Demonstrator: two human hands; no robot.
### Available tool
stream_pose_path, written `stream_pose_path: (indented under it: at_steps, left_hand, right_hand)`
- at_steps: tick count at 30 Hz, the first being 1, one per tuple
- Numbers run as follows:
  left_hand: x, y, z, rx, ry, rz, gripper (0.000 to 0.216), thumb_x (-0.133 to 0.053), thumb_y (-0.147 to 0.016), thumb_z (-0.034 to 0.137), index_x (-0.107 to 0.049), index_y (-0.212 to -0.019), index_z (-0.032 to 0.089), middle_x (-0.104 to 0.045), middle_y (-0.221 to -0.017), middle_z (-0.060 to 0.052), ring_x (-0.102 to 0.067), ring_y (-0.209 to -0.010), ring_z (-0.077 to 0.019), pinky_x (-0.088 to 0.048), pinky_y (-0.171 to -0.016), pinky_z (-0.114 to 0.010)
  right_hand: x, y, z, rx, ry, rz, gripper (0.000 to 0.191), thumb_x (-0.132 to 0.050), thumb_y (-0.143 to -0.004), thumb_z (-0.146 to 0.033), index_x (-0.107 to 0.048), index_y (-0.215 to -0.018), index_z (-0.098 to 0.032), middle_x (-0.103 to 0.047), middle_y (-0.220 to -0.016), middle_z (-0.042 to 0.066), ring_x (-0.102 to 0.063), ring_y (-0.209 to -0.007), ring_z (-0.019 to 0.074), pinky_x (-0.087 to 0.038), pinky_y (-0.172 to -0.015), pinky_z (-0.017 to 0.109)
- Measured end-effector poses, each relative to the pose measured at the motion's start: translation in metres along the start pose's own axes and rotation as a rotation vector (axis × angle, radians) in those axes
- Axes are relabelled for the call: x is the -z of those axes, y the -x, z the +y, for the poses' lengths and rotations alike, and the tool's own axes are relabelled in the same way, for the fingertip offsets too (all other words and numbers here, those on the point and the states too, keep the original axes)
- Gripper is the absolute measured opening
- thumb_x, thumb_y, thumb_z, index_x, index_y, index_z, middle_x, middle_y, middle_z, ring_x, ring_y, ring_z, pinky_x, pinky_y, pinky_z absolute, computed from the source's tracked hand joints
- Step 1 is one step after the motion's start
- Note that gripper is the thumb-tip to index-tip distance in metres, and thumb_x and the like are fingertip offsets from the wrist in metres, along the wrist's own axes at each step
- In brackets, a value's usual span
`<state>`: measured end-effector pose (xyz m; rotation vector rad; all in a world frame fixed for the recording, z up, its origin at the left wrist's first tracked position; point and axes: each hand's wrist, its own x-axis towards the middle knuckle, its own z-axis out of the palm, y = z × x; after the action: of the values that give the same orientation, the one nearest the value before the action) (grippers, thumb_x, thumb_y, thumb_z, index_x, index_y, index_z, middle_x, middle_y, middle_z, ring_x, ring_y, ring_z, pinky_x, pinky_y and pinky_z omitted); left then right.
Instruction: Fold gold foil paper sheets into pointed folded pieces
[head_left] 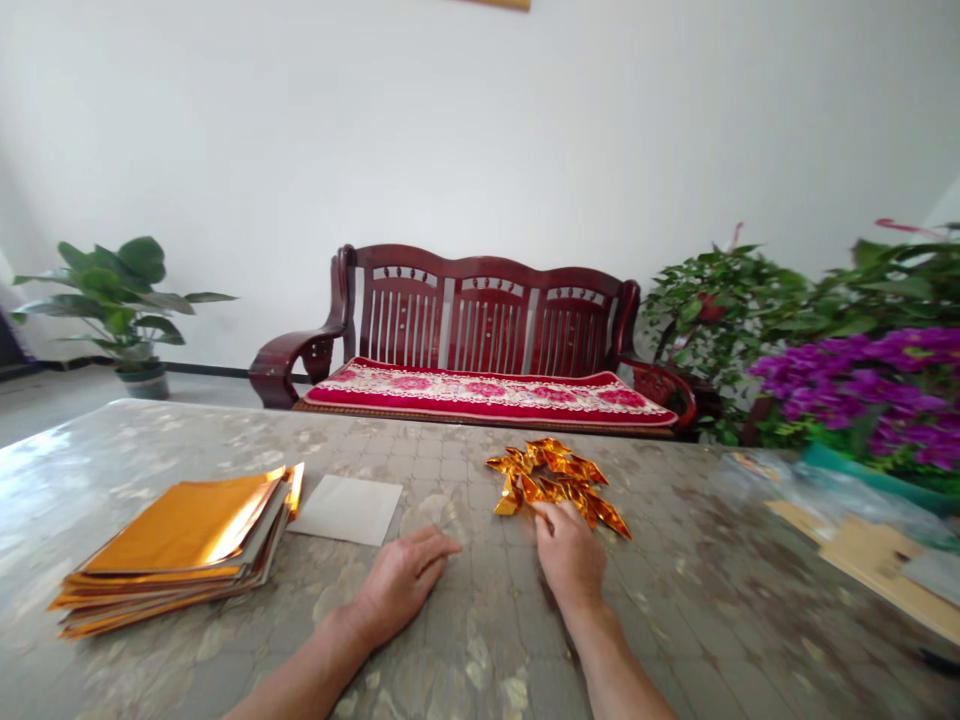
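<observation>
My right hand (570, 553) reaches forward over the marbled table (465, 640), its fingertips at the near edge of a heap of folded gold foil pieces (553, 480); the fingers curl down, and whether they pinch a piece is hidden. My left hand (401, 583) lies palm down on the table with fingers loosely together and holds nothing. A single sheet lies white side up (347, 508) just ahead and left of it. Further left sits a stack of gold foil sheets (184, 545).
A dark wooden bench with a red floral cushion (480, 345) stands beyond the table. Purple flowers (870, 385) and green plants crowd the right side, a potted plant (120, 300) stands far left. Plastic bags and cardboard (862, 545) lie on the table's right.
</observation>
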<state>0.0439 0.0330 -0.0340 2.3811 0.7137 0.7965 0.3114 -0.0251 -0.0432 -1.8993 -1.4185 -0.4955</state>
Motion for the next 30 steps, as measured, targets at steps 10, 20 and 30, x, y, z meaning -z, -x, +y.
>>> stream_pose_path:
  at_steps: [10, 20, 30]
  left_hand:
    - [-0.002, -0.0004, -0.0015, -0.013, 0.002, -0.014, 0.027, -0.047, -0.094, 0.017, -0.072, -0.101, 0.025, -0.07, -0.094, -0.003, -0.065, -0.091, -0.0164, -0.05, -0.083, -0.024]
    - [-0.0024, -0.0008, -0.0014, -0.004, 0.003, -0.012, 0.026, -0.048, -0.094, 0.017, -0.072, -0.1, 0.025, -0.07, -0.093, -0.003, -0.066, -0.09, -0.0164, -0.05, -0.082, -0.024]
    - [-0.0015, -0.0006, 0.0, -0.004, -0.002, -0.033, 0.026, -0.046, -0.095, 0.018, -0.071, -0.1, 0.024, -0.07, -0.094, -0.003, -0.066, -0.091, -0.0168, -0.051, -0.082, -0.025]
  right_hand:
    - [-0.0035, 0.0001, 0.0015, 0.056, -0.001, -0.016, 0.036, -0.055, -0.083, -0.011, -0.073, -0.109, -0.029, -0.064, -0.086, 0.003, -0.059, -0.079, 0.0193, -0.041, -0.065, 0.028]
    - [-0.0047, 0.0002, 0.0014, 0.109, -0.063, 0.021, 0.041, -0.05, -0.082, -0.007, -0.071, -0.111, -0.027, -0.069, -0.097, 0.004, -0.061, -0.09, 0.0211, -0.047, -0.079, 0.032]
    - [-0.0042, -0.0005, -0.0014, 0.12, -0.147, 0.056, 0.042, -0.045, -0.083, -0.005, -0.073, -0.108, -0.023, -0.071, -0.102, 0.007, -0.063, -0.096, 0.0218, -0.049, -0.086, 0.035]
